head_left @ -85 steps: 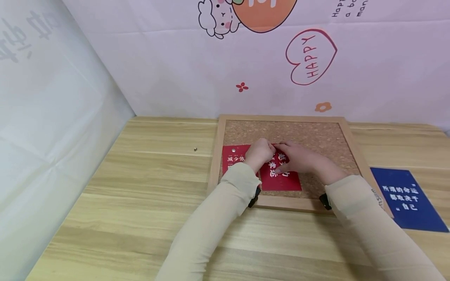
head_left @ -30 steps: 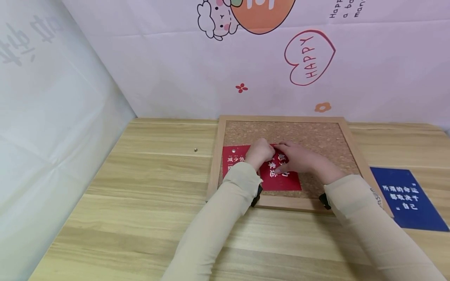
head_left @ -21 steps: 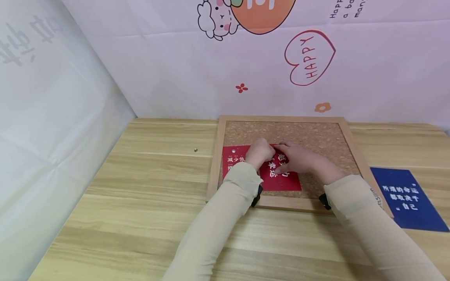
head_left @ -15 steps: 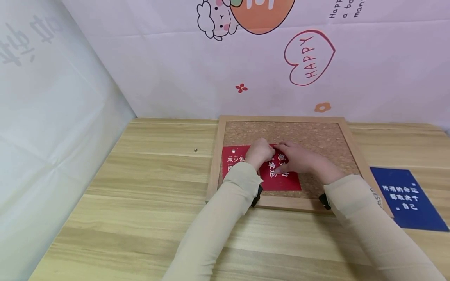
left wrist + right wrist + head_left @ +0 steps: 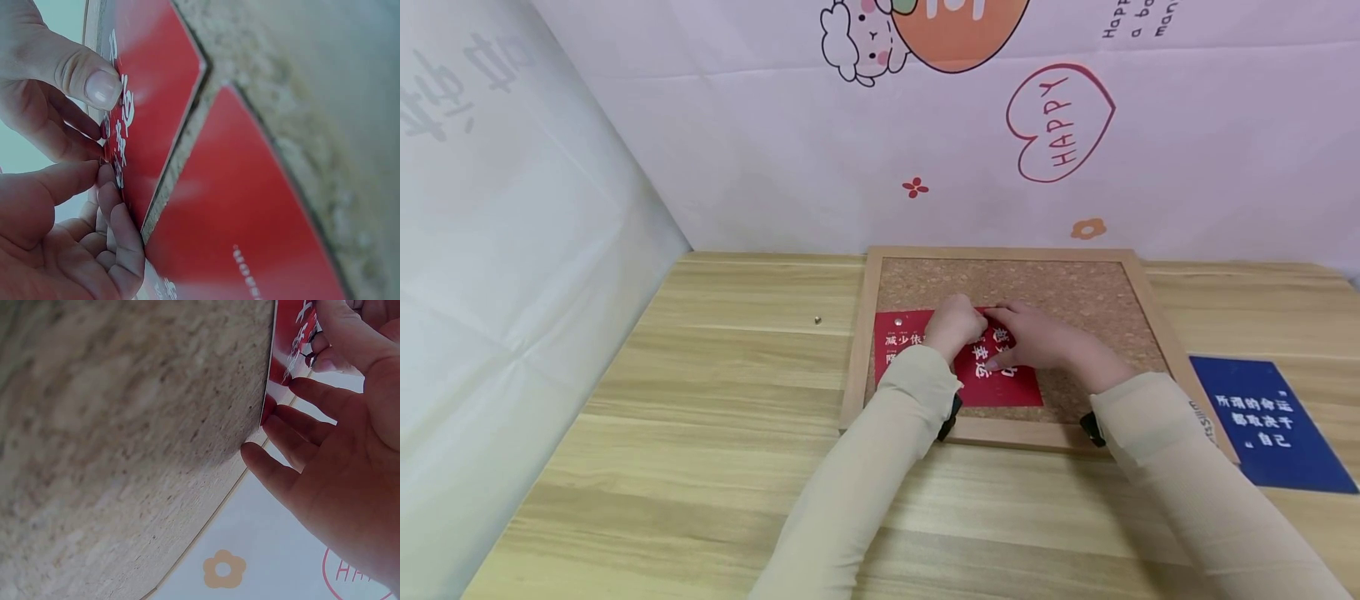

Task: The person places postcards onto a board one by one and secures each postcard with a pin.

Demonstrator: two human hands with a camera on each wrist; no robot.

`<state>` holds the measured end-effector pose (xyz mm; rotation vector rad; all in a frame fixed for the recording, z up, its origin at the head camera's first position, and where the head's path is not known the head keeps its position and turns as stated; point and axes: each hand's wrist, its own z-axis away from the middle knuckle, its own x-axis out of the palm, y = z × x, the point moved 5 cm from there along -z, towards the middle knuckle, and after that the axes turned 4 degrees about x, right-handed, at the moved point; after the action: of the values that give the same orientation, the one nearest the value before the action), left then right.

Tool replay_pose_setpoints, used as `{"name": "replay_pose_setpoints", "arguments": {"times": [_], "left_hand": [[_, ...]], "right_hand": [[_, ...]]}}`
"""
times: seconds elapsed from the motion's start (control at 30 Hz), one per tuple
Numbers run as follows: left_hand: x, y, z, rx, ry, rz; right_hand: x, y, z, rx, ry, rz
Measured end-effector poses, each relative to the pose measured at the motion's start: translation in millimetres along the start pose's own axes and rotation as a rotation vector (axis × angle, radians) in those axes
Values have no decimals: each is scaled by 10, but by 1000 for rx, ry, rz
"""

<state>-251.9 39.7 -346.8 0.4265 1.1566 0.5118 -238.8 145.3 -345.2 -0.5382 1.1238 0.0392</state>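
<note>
Two red cards with white lettering lie side by side on a wood-framed cork board (image 5: 1052, 279). A silver tack (image 5: 898, 322) sits near the top left corner of the left card (image 5: 887, 348). My left hand (image 5: 953, 323) pinches a small thumbtack (image 5: 309, 359) against the upper part of the right card (image 5: 1003, 392); the fingers partly cover it. Spread over that same card is my right hand (image 5: 1047, 335), its thumb (image 5: 100, 87) resting on the card's face and its fingertips along the top edge. A narrow strip of cork shows between the cards.
A blue card (image 5: 1273, 425) with white lettering lies on the wooden table (image 5: 700, 433) beside the board's right edge. One loose tack (image 5: 817, 320) is on the table left of the board. A printed white cloth (image 5: 775, 167) hangs behind.
</note>
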Motion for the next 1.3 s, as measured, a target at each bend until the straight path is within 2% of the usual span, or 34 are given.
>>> {"name": "replay_pose_setpoints", "arguments": {"times": [0.57, 0.9, 1.0, 1.17, 1.3], "left_hand": [[11, 9, -1, 3, 0, 1], [7, 27, 12, -14, -4, -38], [20, 18, -18, -18, -12, -36], [86, -26, -155, -7, -6, -43], [85, -20, -141, -1, -7, -39]], "right_hand": [[-4, 2, 5, 19, -11, -4], [-1, -7, 7, 21, -13, 3], [-2, -10, 7, 17, -9, 4], [2, -4, 5, 16, -10, 7], [6, 1, -1, 18, -13, 3]]}}
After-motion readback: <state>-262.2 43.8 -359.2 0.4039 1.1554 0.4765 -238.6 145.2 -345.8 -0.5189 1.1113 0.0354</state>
